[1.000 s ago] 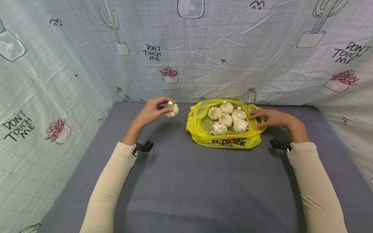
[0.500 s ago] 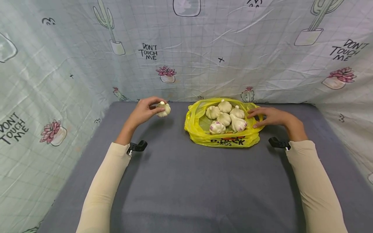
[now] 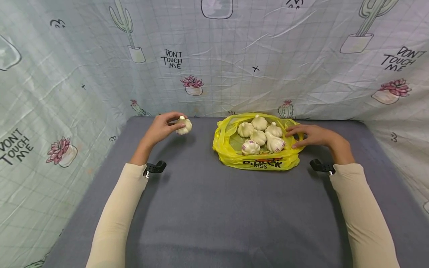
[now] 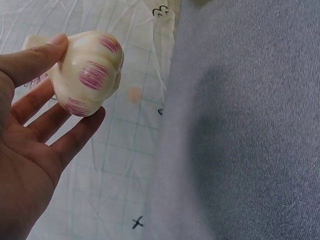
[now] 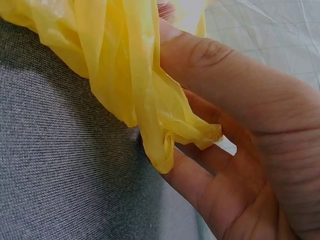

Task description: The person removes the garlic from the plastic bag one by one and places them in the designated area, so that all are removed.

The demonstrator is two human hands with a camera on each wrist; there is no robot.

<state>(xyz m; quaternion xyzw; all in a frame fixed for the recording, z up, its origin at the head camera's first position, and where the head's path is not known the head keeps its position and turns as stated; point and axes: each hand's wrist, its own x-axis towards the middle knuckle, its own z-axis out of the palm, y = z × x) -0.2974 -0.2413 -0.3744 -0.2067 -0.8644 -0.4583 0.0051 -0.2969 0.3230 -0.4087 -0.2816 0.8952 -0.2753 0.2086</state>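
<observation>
My left hand pinches a garlic bulb between thumb and fingers, above the grey table's left part. In the left wrist view that bulb looks glossy cream with purple streaks, its stem toward the thumb. A yellow plastic bag lies with its mouth spread wide, and several garlic bulbs sit inside it. At the bag's right rim, my right hand grips the edge. Up close, the right wrist view has the crumpled yellow plastic between thumb and fingers.
The grey cloth-covered table carries the bag near its back edge. Behind it hangs a pale curtain printed with cacti and lettering, which also runs along both sides.
My left hand has moved left with the garlic bulb, farther from the bag. My right hand keeps its hold at the bag's right rim.
</observation>
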